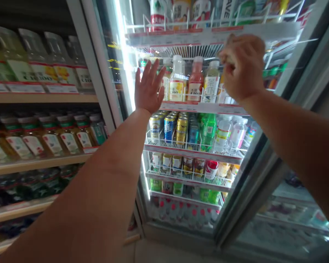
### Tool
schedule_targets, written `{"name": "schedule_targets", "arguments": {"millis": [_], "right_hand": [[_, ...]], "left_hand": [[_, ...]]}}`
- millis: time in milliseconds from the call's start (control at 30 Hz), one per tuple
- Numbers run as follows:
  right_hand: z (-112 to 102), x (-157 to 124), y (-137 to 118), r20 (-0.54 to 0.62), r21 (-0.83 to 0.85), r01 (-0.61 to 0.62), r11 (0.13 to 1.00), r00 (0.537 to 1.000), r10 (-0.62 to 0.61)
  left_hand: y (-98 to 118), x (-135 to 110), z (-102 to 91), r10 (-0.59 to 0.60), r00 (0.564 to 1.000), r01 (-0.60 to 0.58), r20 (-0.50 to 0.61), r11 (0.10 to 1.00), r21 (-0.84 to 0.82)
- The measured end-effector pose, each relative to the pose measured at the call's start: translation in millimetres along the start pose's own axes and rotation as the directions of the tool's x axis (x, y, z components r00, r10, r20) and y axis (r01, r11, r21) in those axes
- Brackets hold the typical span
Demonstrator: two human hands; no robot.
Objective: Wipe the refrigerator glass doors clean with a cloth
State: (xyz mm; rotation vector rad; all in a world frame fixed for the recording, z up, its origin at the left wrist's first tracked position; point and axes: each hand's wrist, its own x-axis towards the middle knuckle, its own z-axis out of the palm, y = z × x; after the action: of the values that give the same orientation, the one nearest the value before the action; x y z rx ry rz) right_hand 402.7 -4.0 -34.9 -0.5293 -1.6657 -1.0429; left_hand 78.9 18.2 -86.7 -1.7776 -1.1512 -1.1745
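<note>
I face an open drinks fridge [197,153] with lit wire shelves. My left hand [148,88] is raised with fingers stretched and apart, holding nothing, just in front of the second shelf beside a yellow-labelled bottle [177,81]. My right hand [242,67] is curled closed at the right of the same shelf, near a pale green-labelled bottle [211,81]; what it grips is hidden behind the knuckles. A pink bottle [196,79] stands between them. Cans [170,128] fill the shelf below.
The fridge's glass door [285,190] stands swung out at the right. Wooden shelves [41,98] at the left carry rows of bottled drinks. More bottles stand on the top fridge shelf [208,34] and small bottles at the bottom.
</note>
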Motion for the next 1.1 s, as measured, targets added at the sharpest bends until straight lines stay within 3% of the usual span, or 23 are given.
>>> {"name": "schedule_targets", "arguments": {"millis": [67,133,167,233,300,333,400,467,500,533,567,633,667,733,800,900,967,1033,1100], "right_hand": [[7.2,2.5,-10.9,0.185,0.125,0.155,0.980,0.967,-0.177],[12.5,5.9,-17.8,0.297,0.191,0.161,0.968,0.931,-0.214],[13.9,8.3,-18.8,0.278,0.167,0.105,0.980,0.949,-0.149],[14.2,13.2,-16.4,0.108,0.068,-0.068,0.995,0.992,0.060],[12.6,15.4,-12.1,-0.033,-0.016,-0.162,0.987,0.986,0.162],[11.9,14.7,-10.7,-0.027,-0.046,-0.123,0.991,0.992,0.122],[11.8,9.8,-10.4,0.133,-0.035,0.112,0.993,0.985,-0.106],[14.3,2.6,-12.3,0.303,0.080,0.340,0.937,0.888,-0.348],[16.4,-0.7,-13.5,0.333,0.130,0.384,0.914,0.852,-0.405],[18.9,-3.3,-14.4,0.319,0.151,0.384,0.911,0.853,-0.413],[21.7,-5.0,-15.0,0.268,0.144,0.346,0.927,0.888,-0.373],[26.8,-5.6,-15.4,0.084,0.097,0.174,0.980,0.980,-0.182],[28.7,-4.9,-15.4,-0.018,0.080,0.060,0.995,0.998,-0.059],[30.1,-2.9,-16.2,-0.119,0.062,-0.119,0.991,0.985,0.125],[27.2,-2.0,-18.6,-0.037,0.028,-0.123,0.992,0.992,0.124],[17.6,-3.8,-24.3,0.228,0.023,0.104,0.994,0.968,-0.107],[12.9,-5.4,-27.3,0.297,0.025,0.171,0.985,0.940,-0.170],[13.5,-5.6,-28.4,0.236,-0.024,0.101,0.995,0.967,-0.093],[18.7,-4.1,-27.7,0.085,-0.086,-0.042,0.995,0.995,0.049]], "left_hand": [[-0.1,0.7,0.2,-0.008,1.000,0.008,0.008,1.000,-0.014],[-1.2,0.8,1.2,0.000,1.000,0.000,0.001,1.000,0.004],[-2.1,0.5,1.9,0.007,1.000,-0.007,-0.010,1.000,0.015],[-4.0,-0.9,2.8,0.032,0.999,-0.031,-0.033,0.999,0.033],[-5.2,-3.0,2.7,0.069,0.996,-0.067,-0.054,0.997,0.039],[-5.5,-4.2,2.0,0.090,0.994,-0.088,-0.069,0.995,0.040],[-5.2,-6.5,-0.1,0.125,0.988,-0.121,-0.092,0.992,0.041],[-4.5,-8.2,-2.8,0.143,0.984,-0.140,-0.102,0.990,0.035],[-4.2,-8.8,-4.1,0.152,0.983,-0.149,-0.101,0.988,0.037],[-4.0,-9.2,-5.2,0.165,0.982,-0.161,-0.097,0.986,0.044],[-4.1,-9.4,-6.0,0.183,0.978,-0.178,-0.098,0.983,0.055],[-4.9,-9.7,-6.8,0.221,0.970,-0.214,-0.101,0.973,0.082],[-5.6,-9.7,-6.8,0.236,0.966,-0.227,-0.105,0.970,0.092],[-7.3,-9.6,-6.2,0.239,0.964,-0.229,-0.113,0.969,0.092],[-9.0,-9.1,-5.6,0.228,0.967,-0.219,-0.115,0.972,0.084],[-9.1,-8.4,-6.0,0.212,0.972,-0.205,-0.097,0.976,0.072],[-6.6,-8.4,-7.7,0.211,0.973,-0.204,-0.092,0.976,0.078],[-2.7,-8.9,-9.9,0.189,0.976,-0.182,-0.105,0.981,0.070],[0.6,-9.4,-11.5,0.162,0.981,-0.158,-0.111,0.986,0.045]]}}
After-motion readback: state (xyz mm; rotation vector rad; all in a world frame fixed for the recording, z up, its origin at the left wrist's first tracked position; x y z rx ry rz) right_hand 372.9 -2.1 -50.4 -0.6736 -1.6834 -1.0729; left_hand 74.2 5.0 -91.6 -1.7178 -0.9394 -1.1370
